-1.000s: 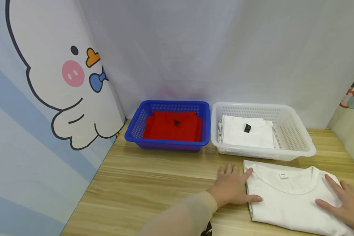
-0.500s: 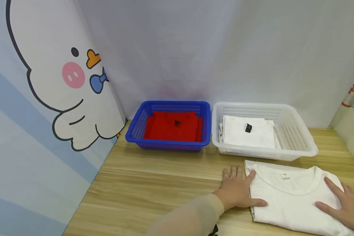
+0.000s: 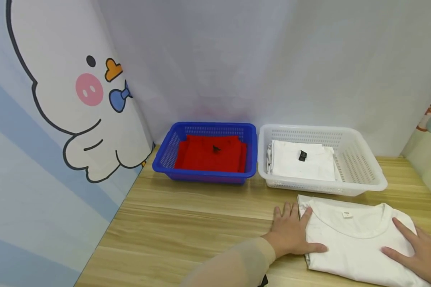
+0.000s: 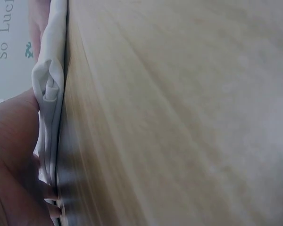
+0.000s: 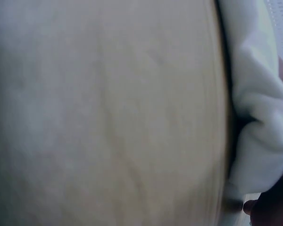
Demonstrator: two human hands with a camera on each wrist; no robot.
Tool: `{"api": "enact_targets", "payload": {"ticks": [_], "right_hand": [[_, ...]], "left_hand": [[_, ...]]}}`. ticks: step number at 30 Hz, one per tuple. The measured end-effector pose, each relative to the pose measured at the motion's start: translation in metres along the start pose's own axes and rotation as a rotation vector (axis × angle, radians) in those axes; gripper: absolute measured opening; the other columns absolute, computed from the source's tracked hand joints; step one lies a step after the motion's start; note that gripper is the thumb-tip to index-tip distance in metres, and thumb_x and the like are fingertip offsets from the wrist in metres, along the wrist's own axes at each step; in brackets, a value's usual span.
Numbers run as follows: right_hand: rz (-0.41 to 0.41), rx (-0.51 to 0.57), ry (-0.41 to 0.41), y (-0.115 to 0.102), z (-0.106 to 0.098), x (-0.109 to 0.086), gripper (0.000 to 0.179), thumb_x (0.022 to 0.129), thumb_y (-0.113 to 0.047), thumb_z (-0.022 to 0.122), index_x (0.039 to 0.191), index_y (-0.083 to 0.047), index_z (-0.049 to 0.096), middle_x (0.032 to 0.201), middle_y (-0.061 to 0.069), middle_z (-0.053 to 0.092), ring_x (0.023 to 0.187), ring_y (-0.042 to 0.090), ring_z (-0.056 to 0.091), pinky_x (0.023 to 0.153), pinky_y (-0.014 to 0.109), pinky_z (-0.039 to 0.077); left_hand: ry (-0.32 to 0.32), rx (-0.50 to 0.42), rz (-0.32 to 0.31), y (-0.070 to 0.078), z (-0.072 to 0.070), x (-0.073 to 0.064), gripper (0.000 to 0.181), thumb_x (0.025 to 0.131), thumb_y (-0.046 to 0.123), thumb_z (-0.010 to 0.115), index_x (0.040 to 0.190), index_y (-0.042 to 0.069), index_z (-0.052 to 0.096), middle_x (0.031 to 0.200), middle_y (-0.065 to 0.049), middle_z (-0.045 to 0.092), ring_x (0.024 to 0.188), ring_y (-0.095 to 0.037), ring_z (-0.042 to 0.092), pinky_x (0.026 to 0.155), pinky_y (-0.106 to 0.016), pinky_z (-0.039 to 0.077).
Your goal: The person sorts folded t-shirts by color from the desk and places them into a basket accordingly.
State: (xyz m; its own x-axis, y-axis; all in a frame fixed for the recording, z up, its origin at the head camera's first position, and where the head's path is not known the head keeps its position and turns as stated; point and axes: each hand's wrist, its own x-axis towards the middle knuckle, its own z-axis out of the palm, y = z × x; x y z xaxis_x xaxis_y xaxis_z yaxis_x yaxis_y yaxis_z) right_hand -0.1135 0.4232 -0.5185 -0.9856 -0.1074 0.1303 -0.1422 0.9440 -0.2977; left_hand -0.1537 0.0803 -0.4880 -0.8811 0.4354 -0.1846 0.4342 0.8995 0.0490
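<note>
A folded white T-shirt (image 3: pixel 355 251) lies on the wood-grain table, its round neckline facing up and a small label inside the collar. My left hand (image 3: pixel 290 236) is spread at the shirt's left edge, with thumb and forefinger on the cloth and the other fingertips on the table. On the right side, my right hand (image 3: pixel 418 253) rests its thumb and forefinger on top of the shirt. Its remaining fingers are partly cut off by the frame. The left wrist view shows the stacked folds (image 4: pixel 49 103) from the side; a bulging folded edge (image 5: pixel 262 117) appears in the right wrist view.
Behind the shirt stands a white perforated basket (image 3: pixel 359 186) with folded white clothes (image 3: pixel 291 167) inside. Beside it is a blue basket (image 3: pixel 201 175) holding folded red clothes (image 3: pixel 210 157). The wood-grain table (image 3: pixel 172 231) meets a printed wall covering (image 3: pixel 50 131) on the left.
My left hand has shifted slightly right and toward me along the shirt's left edge, its thumb further onto the cloth. The right hand has barely moved, edging slightly left. The baskets stay put.
</note>
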Motion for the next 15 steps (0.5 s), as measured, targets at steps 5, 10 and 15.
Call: {"api": "enact_targets", "payload": {"ticks": [5,10,15], "right_hand": [[0.009,0.012,-0.009,-0.001,-0.002,0.002,0.102,0.081,-0.046,0.073,0.154,-0.006,0.013,0.132,0.05,0.027,0.108,0.07,0.031,0.082,0.079,0.024],[0.01,0.018,0.004,-0.005,-0.003,0.003,0.103,0.078,-0.046,0.076,0.152,-0.002,0.019,0.124,0.051,0.036,0.104,0.068,0.035,0.079,0.078,0.027],[0.013,0.03,0.016,-0.014,-0.008,0.006,0.103,0.074,-0.045,0.08,0.147,0.003,0.027,0.116,0.052,0.039,0.096,0.066,0.041,0.071,0.075,0.034]], "left_hand": [[0.013,-0.024,0.01,0.001,0.0,0.001,0.108,0.066,0.095,0.026,0.154,0.037,0.003,0.159,-0.001,0.016,0.146,-0.023,0.013,0.115,-0.049,0.016],[0.043,-0.09,0.037,0.002,-0.001,0.003,0.11,0.067,0.091,0.04,0.155,0.031,0.011,0.157,0.002,0.024,0.144,-0.021,0.019,0.115,-0.043,0.02],[0.108,-0.187,0.085,0.003,-0.004,0.002,0.112,0.068,0.08,0.06,0.155,0.022,0.02,0.151,0.004,0.034,0.139,-0.016,0.03,0.112,-0.032,0.028]]}}
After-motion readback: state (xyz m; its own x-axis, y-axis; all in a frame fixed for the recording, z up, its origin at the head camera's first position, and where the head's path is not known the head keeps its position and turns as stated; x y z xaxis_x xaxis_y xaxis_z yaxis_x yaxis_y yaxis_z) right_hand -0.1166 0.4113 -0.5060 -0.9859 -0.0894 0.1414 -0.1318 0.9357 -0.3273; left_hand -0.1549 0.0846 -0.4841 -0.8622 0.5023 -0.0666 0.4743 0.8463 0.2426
